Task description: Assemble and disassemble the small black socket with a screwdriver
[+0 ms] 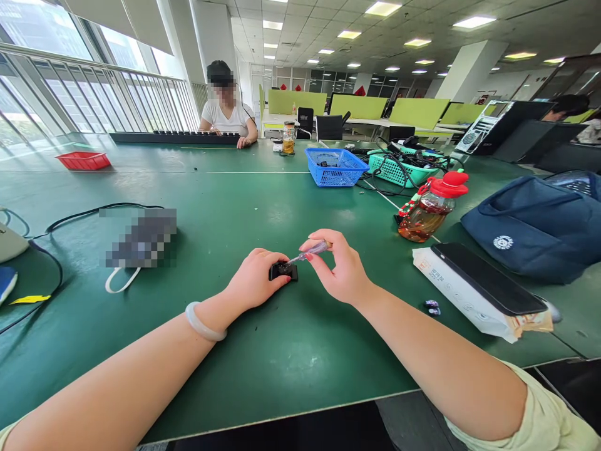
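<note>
On the green table, a small black rectangular part [284, 270] lies under the fingers of my left hand [253, 277]. Thumb and forefinger press on its left side and hold it against the tabletop. My right hand [342, 268] pinches a screwdriver [315, 249] by its clear purplish handle. The shaft slants down to the left, and its tip meets the top of the black part. Exactly what the tip touches is too small to tell. A pale bracelet circles my left wrist.
A phone [488, 279] rests on a tissue pack [462, 294] at right, near a red-lidded bottle [429, 210] and a navy bag [535, 228]. Blue [335, 172] and green baskets [394, 170] stand farther back. A red tray [84, 161] is at left; a person [228, 113] sits opposite.
</note>
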Tool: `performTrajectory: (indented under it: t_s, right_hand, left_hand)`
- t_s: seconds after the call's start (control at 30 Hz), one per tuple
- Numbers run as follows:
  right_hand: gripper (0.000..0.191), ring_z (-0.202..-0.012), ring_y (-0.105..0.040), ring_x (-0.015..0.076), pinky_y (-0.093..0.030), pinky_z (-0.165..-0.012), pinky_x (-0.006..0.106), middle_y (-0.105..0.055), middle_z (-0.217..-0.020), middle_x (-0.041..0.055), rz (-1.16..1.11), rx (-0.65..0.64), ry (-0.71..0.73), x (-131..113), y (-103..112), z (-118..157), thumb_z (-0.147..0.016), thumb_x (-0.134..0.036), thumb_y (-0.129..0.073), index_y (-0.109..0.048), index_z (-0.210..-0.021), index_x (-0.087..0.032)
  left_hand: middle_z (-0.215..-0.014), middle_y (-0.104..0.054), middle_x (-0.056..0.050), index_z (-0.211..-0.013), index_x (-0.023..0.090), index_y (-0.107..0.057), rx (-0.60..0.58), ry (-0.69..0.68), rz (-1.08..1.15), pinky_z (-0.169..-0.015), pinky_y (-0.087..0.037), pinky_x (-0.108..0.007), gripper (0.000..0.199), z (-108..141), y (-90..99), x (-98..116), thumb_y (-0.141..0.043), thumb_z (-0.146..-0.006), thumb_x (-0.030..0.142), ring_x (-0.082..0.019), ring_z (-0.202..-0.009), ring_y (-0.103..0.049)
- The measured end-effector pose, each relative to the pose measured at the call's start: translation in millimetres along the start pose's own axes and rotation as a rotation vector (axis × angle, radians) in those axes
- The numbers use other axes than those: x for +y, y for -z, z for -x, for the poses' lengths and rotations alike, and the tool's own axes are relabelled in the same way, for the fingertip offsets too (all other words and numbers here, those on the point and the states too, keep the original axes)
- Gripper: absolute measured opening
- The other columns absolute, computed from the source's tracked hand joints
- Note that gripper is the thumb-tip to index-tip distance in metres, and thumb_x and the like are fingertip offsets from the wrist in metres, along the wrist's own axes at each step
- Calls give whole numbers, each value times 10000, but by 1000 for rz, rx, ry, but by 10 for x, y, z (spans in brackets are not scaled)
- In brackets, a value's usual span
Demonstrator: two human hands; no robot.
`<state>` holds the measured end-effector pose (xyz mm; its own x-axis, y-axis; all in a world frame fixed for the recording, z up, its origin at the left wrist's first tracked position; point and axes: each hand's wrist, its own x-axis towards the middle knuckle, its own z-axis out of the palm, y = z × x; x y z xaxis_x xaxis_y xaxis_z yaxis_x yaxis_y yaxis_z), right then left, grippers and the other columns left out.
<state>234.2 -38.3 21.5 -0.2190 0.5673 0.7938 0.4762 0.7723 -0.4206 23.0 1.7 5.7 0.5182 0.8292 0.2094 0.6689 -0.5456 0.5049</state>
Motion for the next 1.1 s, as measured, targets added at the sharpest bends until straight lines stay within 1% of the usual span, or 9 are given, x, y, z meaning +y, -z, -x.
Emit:
performTrajectory:
  t_s: [0.17, 0.4, 0.57, 0.7, 0.77, 0.87, 0.93, 1.03, 1.1]
  right_hand:
    - [294, -808, -737, 181, -617, -726, 345, -759, -988, 42, 131, -49, 231, -30, 0, -11, -948, -111, -517, -508, -1191, -277]
    - [282, -686, -632, 132, -517, -607, 266, -750, -953, 30, 292, -157, 545, -176, 24, -59, -894, -28, -486, -605, -1016, -253]
    - [328, -657, -556, 127, -446, -598, 261, -719, -897, 27, 381, -243, 562, -164, 37, -44, -873, -4, -458, -669, -952, -243]
    - [349, -626, -524, 138, -414, -619, 289, -678, -818, 28, 458, -518, 461, -68, -3, 10, -823, 20, -479, -701, -934, -225]
    - [275, -657, -549, 144, -430, -664, 305, -683, -837, 28, 445, -666, 389, -39, -27, 26, -848, -15, -530, -708, -911, -215]
    - [212, -802, -626, 173, -470, -765, 328, -718, -934, 40, 401, -858, 265, -45, -44, 16, -879, -52, -559, -713, -912, -193]
    - [286, -899, -655, 193, -482, -818, 342, -734, -1030, 50, 395, -959, 188, -69, -41, -5, -855, -7, -539, -716, -997, -181]
    - [417, -1005, -666, 218, -489, -874, 362, -732, -1163, 60, 379, -1029, 114, -101, -28, -33, -829, 31, -510, -699, -1134, -181]
    - [449, -1040, -665, 229, -492, -902, 377, -727, -1200, 62, 367, -1035, 87, -112, -21, -41, -838, 30, -494, -689, -1180, -185]
  left_hand:
    - [-1140, -741, -71, -1116, 244, -712, 21, 45, -41, -1066, -483, -509, 294, 0, 33, 15, -662, -845, 347, -333, -1204, -576]
    - [-1241, -720, -65, -1197, 228, -694, 38, 74, -106, -1100, -448, -519, 346, 2, 47, 9, -579, -881, 310, -337, -1249, -534]
    - [-1270, -703, -73, -1220, 223, -682, 39, 52, -160, -1108, -445, -525, 359, 10, 57, -4, -577, -895, 335, -342, -1270, -521]
    - [-1377, -632, -113, -1359, 180, -590, 81, -3, -238, -1139, -415, -547, 469, 64, 72, 1, -555, -916, 331, -343, -1336, -467]
    - [-1413, -600, -126, -1403, 175, -545, 139, -17, -284, -1143, -409, -551, 495, 86, 114, 19, -523, -936, 337, -339, -1355, -453]
    - [-1387, -606, -148, -1354, 159, -571, 262, 19, -403, -1137, -408, -534, 461, 95, 309, 28, -489, -954, 373, -348, -1337, -466]
    - [-1315, -632, -186, -1279, 128, -607, 344, 139, -514, -1115, -419, -528, 447, 115, 559, -23, -487, -945, 399, -370, -1281, -506]
    - [-1224, -643, -252, -1226, 82, -616, 413, 493, -618, -1058, -447, -543, 542, 258, 1064, -234, -486, -912, 504, -413, -1212, -552]
    - [-1207, -643, -279, -1198, 66, -634, 315, 745, -609, -1015, -469, -549, 662, 436, 1393, -444, -462, -878, 619, -440, -1171, -581]
